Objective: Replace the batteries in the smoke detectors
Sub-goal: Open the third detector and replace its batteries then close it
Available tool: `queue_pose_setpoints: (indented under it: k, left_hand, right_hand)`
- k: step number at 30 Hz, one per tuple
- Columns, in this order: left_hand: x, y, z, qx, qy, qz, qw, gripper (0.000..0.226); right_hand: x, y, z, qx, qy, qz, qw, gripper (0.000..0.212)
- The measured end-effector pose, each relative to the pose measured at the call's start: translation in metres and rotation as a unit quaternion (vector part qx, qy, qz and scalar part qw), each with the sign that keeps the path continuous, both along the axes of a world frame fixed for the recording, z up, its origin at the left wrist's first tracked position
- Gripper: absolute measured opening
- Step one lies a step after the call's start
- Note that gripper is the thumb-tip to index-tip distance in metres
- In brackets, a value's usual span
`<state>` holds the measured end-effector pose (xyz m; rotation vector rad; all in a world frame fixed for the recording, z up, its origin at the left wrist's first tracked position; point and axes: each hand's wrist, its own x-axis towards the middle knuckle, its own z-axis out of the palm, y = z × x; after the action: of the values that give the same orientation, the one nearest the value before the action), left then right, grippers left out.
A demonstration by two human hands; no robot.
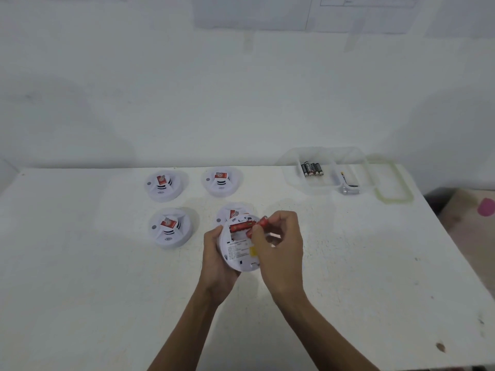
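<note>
The right hand (281, 243) partly hides the red battery (263, 222) it pinches at the open bay of a white smoke detector (238, 254), back up, gripped in the left hand (214, 251) beside it.

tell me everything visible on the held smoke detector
The round white plastic smoke detector is held above the table, its back facing the camera. The left hand grips its left edge. An open battery bay near the top holds a red battery; the right hand pinches a second red battery at the bay's right end. A printed label and yellow sticker sit below.
</note>
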<state>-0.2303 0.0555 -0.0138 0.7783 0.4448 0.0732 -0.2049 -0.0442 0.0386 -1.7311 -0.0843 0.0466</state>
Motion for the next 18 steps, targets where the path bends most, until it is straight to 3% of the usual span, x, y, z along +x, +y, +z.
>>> queue_pose_setpoints:
  k: [3, 7, 10, 13, 15, 18]
  left_hand:
    - [-0.001, 0.003, 0.003, -0.024, -0.006, -0.004, 1.0, 0.052]
    - [-0.001, 0.005, 0.0, -0.035, -0.012, -0.01, 0.999, 0.061]
    - [-0.001, 0.006, -0.005, -0.009, -0.001, -0.003, 1.0, 0.055]
    - [-0.002, 0.006, -0.008, 0.007, 0.002, 0.005, 1.0, 0.043]
    - [-0.001, 0.006, -0.007, -0.006, 0.005, -0.007, 1.0, 0.044]
    - [0.001, 0.009, -0.006, -0.016, 0.022, -0.015, 1.0, 0.05]
  right_hand:
    - [0.01, -0.007, 0.003, 0.006, -0.017, 0.071, 0.997, 0.026]
    - [0.023, -0.013, 0.008, -0.08, -0.09, 0.189, 0.975, 0.014]
    - [0.031, -0.016, 0.012, -0.205, -0.198, 0.248, 0.926, 0.009]
    - [0.039, -0.016, 0.011, -0.324, -0.291, 0.292, 0.852, 0.013]
    - [0.042, -0.015, 0.009, -0.366, -0.326, 0.312, 0.814, 0.02]
    - [0.046, -0.014, 0.01, -0.382, -0.348, 0.33, 0.79, 0.023]
